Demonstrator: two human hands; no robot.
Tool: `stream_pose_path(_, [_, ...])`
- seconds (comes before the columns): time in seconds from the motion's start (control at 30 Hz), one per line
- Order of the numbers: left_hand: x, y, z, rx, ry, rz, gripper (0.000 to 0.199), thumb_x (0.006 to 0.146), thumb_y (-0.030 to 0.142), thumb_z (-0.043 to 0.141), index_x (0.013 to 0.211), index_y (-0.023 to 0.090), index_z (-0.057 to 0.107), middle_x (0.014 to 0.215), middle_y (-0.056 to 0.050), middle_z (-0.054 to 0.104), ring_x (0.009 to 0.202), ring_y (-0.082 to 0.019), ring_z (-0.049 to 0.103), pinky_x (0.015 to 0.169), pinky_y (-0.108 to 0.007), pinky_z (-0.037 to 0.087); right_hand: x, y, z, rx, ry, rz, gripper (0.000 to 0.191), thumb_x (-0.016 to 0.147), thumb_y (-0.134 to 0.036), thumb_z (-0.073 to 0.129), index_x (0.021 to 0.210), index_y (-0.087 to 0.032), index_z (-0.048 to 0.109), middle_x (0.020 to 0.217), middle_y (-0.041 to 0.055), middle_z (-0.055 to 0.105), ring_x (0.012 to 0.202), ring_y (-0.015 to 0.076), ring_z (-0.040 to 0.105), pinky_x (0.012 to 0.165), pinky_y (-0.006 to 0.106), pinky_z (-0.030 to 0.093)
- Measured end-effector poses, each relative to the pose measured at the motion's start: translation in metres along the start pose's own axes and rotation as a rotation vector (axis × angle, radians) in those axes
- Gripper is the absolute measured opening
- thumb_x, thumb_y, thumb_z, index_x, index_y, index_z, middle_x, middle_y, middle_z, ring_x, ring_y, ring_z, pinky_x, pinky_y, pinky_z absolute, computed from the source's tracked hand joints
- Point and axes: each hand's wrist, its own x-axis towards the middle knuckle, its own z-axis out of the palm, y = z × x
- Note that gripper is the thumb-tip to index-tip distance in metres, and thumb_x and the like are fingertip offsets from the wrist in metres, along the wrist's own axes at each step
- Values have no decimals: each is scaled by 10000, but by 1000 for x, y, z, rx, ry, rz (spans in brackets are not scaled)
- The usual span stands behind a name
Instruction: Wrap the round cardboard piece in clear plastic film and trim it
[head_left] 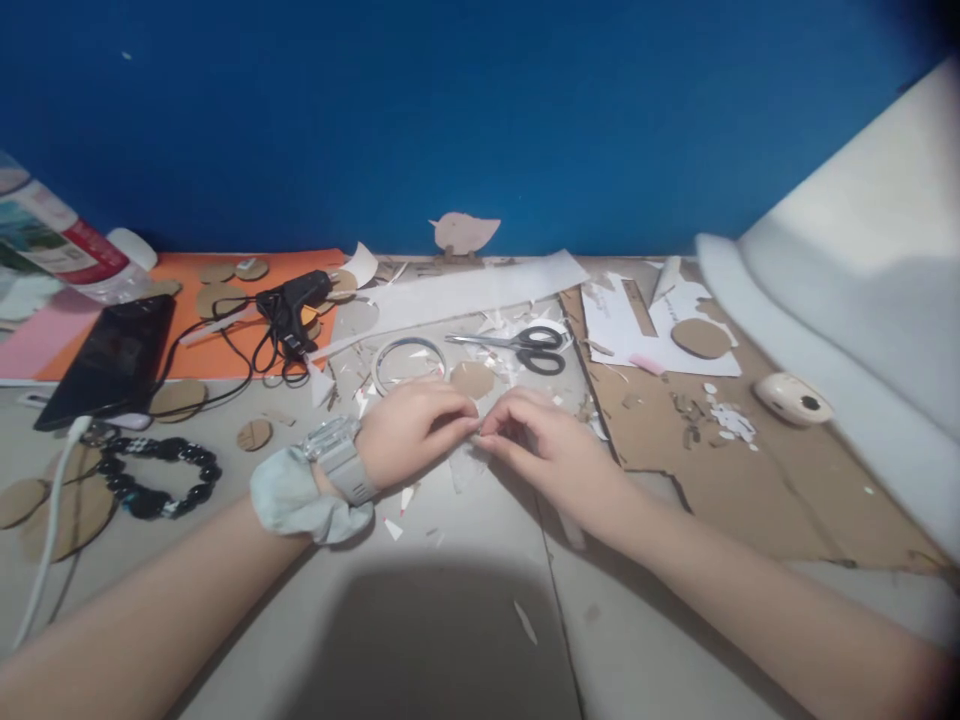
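My left hand (412, 430) and my right hand (544, 440) meet near the middle of the table, thumbs and fingertips pinched close together. Whatever lies between the fingertips is too small to make out. Just behind them rests a round cardboard piece (472, 379), with a clear ring (409, 362) to its left. Black-handled scissors (536, 348) lie open beyond my right hand. Small white and red-edged paper scraps (393, 529) are scattered around my hands. A grey watch and a pale scrunchie (300, 498) are on my left wrist.
At the left are a glue gun (292, 305) with its cord, a phone (112, 360), a bottle (67, 235), a beaded bracelet (157, 478) and cardboard discs. Cardboard (727, 500) with paper dots and a whitish rounded device (793, 398) lies right. A blue wall rises behind.
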Motion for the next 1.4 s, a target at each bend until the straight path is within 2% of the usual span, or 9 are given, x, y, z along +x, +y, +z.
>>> stream_pose_path(0.13, [-1,-2,1,6,21,7,216,888,269,473,788,162,631,736,-16,608,773,-162,532,729,-274,384,1,2,7,-15,8,-21,73,857,-266,554,797,-225,549,866,-15,568,862,158,514,774,290,366])
stream_pose_path(0.4, [-3,-3,4,3,48,-4,216,871,258,476,746,165,625,723,-11,630,739,-156,543,690,-267,383,2,5,15,-77,53,-26,107,860,-294,546,787,-216,546,844,7,567,832,175,518,750,306,378])
stream_pose_path(0.83, [-3,-4,6,15,50,8,220,879,261,467,792,162,643,750,-16,644,757,-162,554,700,-275,391,2,3,15,-109,65,-51,93,861,-265,545,786,-210,538,829,11,550,805,169,526,733,294,382])
stream_pose_path(1.07, [-3,-5,6,26,47,11,253,896,295,448,783,164,633,758,-23,638,781,-170,556,738,-284,398,-1,3,8,-74,107,23,101,915,-302,443,911,-222,506,911,30,567,859,182,527,762,310,387])
stream_pose_path(1.13, [-3,-5,5,18,43,11,247,896,294,450,791,166,632,759,-22,640,786,-171,555,737,-283,398,-1,4,6,-113,78,-16,135,921,-308,428,875,-218,516,909,34,561,883,190,513,788,325,376])
stream_pose_path(1.23, [-3,-4,5,15,46,21,223,889,273,463,792,170,635,743,-15,634,769,-165,550,704,-274,389,0,5,7,-201,25,-68,134,867,-351,530,858,-219,548,894,32,568,893,210,496,817,361,351])
stream_pose_path(1.4, [-3,-4,5,23,58,24,231,887,265,460,763,174,633,695,-6,608,744,-164,540,694,-275,381,3,6,10,-250,11,-47,108,843,-329,568,815,-225,571,892,21,604,885,216,498,818,384,318])
